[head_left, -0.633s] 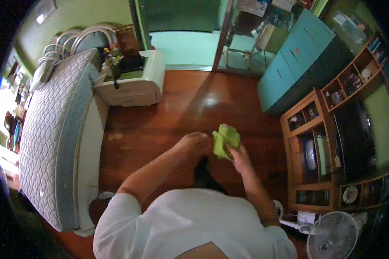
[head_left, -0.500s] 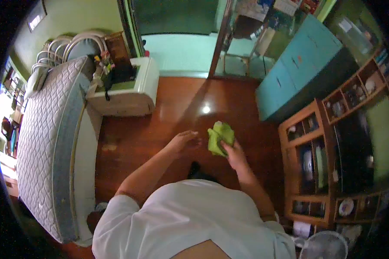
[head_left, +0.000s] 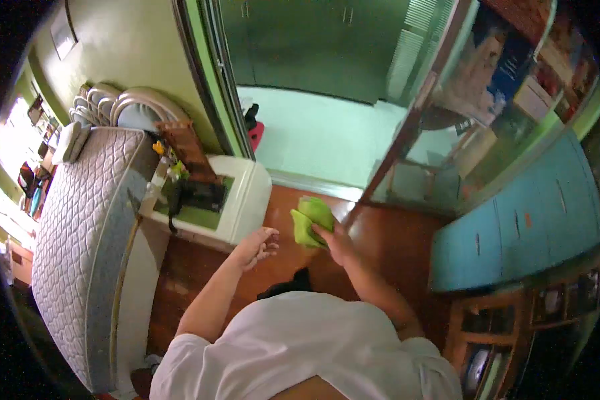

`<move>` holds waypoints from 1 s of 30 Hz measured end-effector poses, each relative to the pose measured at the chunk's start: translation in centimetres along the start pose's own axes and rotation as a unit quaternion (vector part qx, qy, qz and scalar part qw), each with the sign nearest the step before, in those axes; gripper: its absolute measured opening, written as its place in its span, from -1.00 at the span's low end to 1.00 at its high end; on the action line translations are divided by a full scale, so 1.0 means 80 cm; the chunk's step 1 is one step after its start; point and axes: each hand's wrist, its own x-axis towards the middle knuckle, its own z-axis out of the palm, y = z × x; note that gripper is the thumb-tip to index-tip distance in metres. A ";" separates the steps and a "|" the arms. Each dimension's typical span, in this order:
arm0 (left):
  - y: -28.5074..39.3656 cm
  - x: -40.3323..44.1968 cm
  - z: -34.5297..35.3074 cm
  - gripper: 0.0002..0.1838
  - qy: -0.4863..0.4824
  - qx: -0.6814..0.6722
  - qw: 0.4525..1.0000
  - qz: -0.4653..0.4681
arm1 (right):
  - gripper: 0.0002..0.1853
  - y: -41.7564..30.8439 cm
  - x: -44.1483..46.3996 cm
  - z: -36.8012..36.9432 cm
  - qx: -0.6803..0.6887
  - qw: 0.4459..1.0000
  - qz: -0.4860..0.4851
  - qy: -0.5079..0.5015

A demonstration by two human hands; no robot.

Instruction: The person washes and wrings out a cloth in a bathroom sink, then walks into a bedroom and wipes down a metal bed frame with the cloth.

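Observation:
A folded green cloth [head_left: 311,219] is gripped at its lower right side by my right hand [head_left: 338,244], held up in front of my body. To the left of the cloth, and apart from it, is my left hand [head_left: 253,249]. Its fingers are loosely curled and spread, with nothing in them. Beyond my left hand stands a white bedside cabinet [head_left: 252,193] with a dark object [head_left: 203,195] on its green top.
A bare mattress [head_left: 90,220] lies along the left. Ahead, a sliding-door track [head_left: 317,185] crosses the floor before a pale-tiled area [head_left: 313,130]. A blue cabinet [head_left: 520,213] stands at right, with a wooden shelf unit [head_left: 490,320] nearer.
The view has moved forward and turned to the right, so the doorway and bedside cabinet are closer. My right hand still holds the cloth; my left hand stays empty.

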 end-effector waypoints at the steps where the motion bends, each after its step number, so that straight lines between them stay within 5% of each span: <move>1: 0.032 0.041 0.002 -0.76 0.006 0.054 0.999 0.009 | -0.46 -0.008 0.038 -0.015 0.017 0.999 0.021 0.024; 2: 0.065 0.083 0.005 -0.76 0.012 0.106 0.994 0.021 | -0.46 -0.019 0.076 -0.033 0.032 0.998 0.039 0.046; 3: 0.099 0.120 0.016 -0.74 0.010 0.128 0.991 0.049 | -0.50 -0.038 0.109 -0.050 -0.101 0.985 0.089 0.110; 5: 0.167 0.192 0.045 -0.74 0.009 0.225 0.961 0.160 | -0.52 -0.013 0.191 -0.121 -0.081 0.991 0.032 0.098; 8: 0.285 0.261 0.108 -0.82 -0.054 0.340 0.895 0.283 | -0.60 -0.072 0.274 -0.148 0.110 0.988 0.046 0.100; 10: 0.383 0.275 0.160 -0.83 -0.154 0.386 0.786 0.458 | -0.58 -0.123 0.346 -0.167 0.106 0.982 0.076 0.133; 11: 0.418 0.285 0.178 -0.81 -0.197 0.394 0.722 0.534 | -0.58 -0.141 0.375 -0.170 0.043 0.992 -0.010 0.117; 14: 0.512 0.311 0.218 -0.75 -0.291 0.381 0.496 0.724 | -0.55 -0.136 0.524 -0.226 0.059 0.988 0.054 0.129; 20: 0.620 0.431 0.252 -0.87 0.024 0.267 0.349 0.898 | -0.50 -0.231 0.755 -0.207 0.073 0.995 0.070 0.002; 24: 0.706 0.530 0.204 -0.86 -0.076 0.303 0.429 0.847 | -0.47 -0.274 0.894 -0.166 0.052 0.994 0.080 -0.048; 25: 0.723 0.547 0.173 -0.82 -0.172 0.327 0.548 0.750 | -0.47 -0.277 0.930 -0.152 0.028 0.996 0.036 -0.073; 27: 0.763 0.616 0.123 -0.76 -0.175 0.347 0.670 0.633 | -0.48 -0.309 0.993 -0.125 -0.039 0.993 -0.053 -0.099; 30: 0.817 0.812 0.003 -0.68 0.099 0.381 0.676 0.623 | -0.51 -0.325 1.124 -0.126 -0.056 0.985 -0.115 -0.117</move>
